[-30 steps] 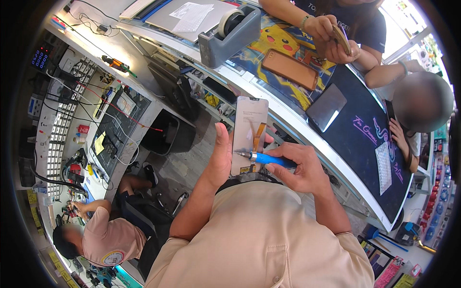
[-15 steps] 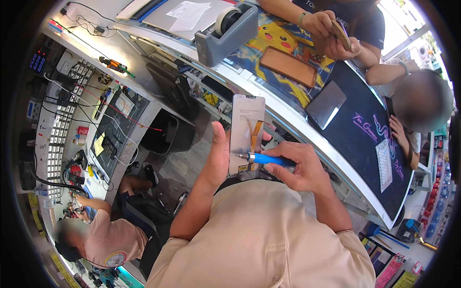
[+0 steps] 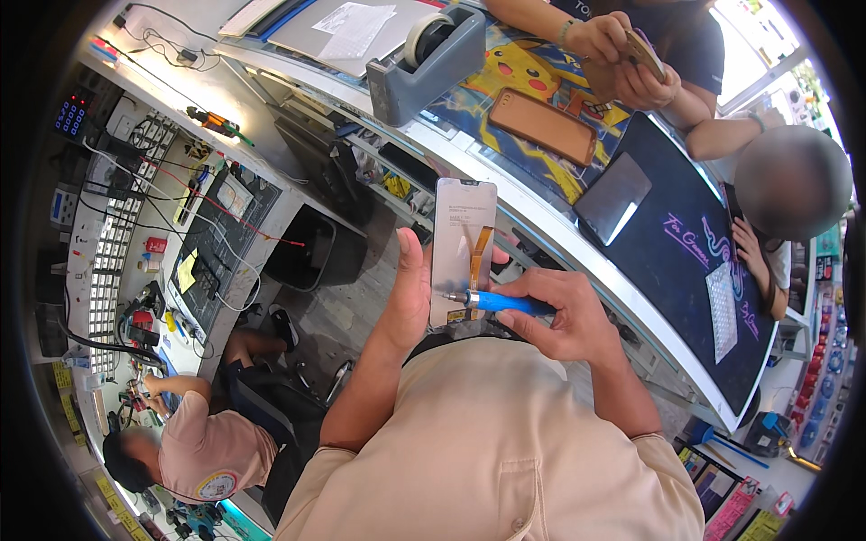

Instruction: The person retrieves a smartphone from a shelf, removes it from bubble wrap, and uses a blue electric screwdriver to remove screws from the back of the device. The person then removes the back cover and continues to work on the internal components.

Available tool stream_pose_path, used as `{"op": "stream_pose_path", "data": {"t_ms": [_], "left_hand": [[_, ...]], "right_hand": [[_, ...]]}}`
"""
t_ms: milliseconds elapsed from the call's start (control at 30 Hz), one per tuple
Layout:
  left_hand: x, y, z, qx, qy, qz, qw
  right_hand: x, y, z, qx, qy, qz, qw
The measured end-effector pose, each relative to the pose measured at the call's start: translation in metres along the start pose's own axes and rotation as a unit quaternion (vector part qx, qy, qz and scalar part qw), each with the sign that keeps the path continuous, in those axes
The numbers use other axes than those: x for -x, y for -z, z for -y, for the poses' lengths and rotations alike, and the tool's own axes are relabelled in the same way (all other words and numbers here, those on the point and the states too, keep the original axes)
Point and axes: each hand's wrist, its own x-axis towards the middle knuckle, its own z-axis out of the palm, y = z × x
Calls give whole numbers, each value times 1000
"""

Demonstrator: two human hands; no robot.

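My left hand (image 3: 410, 298) holds a thin upright phone screen assembly (image 3: 462, 212), its back toward me, with an orange ribbon cable (image 3: 482, 252) along its right side. My thumb stands up beside the panel's left edge, and fingertips show past its right edge. My right hand (image 3: 568, 320) grips a blue screwdriver-like tool (image 3: 505, 301) sideways, its metal tip over the lower left of the panel; I cannot tell whether the tip touches it.
A counter (image 3: 686, 270) ahead holds a tape dispenser (image 3: 397, 90), brown case (image 3: 541, 126) and dark tablet (image 3: 613, 194); two people sit behind it. At left, a co-worker (image 3: 207, 442) sits at a cluttered workbench (image 3: 153, 225); a black bin (image 3: 307, 248) stands between.
The panel and my left hand have shifted slightly left over the last second. The hands of the person across the counter and the co-worker's arm and head have moved a little.
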Motion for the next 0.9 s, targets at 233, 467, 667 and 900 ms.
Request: {"op": "stream_pose_path", "data": {"t_ms": [233, 467, 667, 900], "left_hand": [[0, 1, -1, -20, 4, -8, 1000], [0, 1, -1, -9, 3, -5, 1000], [-1, 3, 0, -19, 4, -6, 1000], [0, 3, 1, -20, 12, -29, 999]], "right_hand": [[1, 1, 0, -11, -16, 10, 1000], [2, 1, -1, -11, -13, 10, 1000], [2, 0, -2, -16, -6, 9, 1000], [4, 0, -2, -10, -3, 20, 1000]]}}
